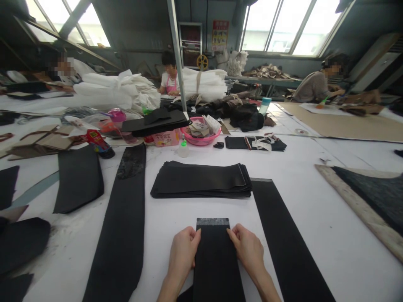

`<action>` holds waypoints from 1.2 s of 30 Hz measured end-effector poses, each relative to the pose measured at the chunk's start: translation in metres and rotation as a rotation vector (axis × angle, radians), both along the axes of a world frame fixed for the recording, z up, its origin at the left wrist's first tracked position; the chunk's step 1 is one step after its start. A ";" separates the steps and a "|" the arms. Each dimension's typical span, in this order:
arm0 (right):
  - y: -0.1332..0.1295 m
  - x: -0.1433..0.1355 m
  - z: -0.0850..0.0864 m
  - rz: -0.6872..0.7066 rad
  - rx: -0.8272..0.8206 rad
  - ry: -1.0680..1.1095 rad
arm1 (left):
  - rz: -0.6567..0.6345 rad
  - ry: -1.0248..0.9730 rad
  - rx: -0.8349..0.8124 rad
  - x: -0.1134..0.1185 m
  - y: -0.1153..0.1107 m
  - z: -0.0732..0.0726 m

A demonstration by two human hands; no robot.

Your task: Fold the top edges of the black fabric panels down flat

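A long black strip (215,260) with a grey band across its far end lies at the bottom centre. My left hand (184,253) pinches its left edge near that end, and my right hand (247,251) pinches the right edge at about the same height. Beyond them rests a stack of black pieces (201,180) with slightly uneven edges. To the right, another black strip (286,235) runs toward the bottom edge of the view, its far end partly beside the stack. A wider black strip (126,235) with a scuffed far end lies to the left.
Further back stand a glue bottle with a green tip (183,149), a pink basket (201,140) of scraps and a raised black stack (157,122). A metal pole (178,54) rises behind. Fabric-edged boards (362,209) lie at right. Several people sit across the white table (170,222).
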State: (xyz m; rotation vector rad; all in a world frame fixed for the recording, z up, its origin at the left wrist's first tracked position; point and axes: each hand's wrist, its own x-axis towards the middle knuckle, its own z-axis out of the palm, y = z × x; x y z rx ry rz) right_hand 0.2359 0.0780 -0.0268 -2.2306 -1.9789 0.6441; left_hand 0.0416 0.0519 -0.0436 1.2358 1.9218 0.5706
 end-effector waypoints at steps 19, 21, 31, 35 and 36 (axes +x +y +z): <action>0.003 -0.001 0.010 -0.008 -0.034 0.037 | -0.059 0.114 -0.058 0.001 0.000 0.004; 0.005 -0.001 0.012 -0.009 -0.045 0.058 | -0.065 0.215 -0.034 0.002 0.000 0.010; 0.012 0.003 0.019 0.018 -0.099 0.156 | -0.468 0.695 0.466 0.012 -0.006 0.012; 0.018 0.011 0.017 0.042 -0.131 0.178 | -0.494 0.713 0.474 0.012 -0.005 0.008; 0.019 0.012 0.017 0.047 -0.123 0.167 | -0.497 0.714 0.473 0.011 -0.005 0.008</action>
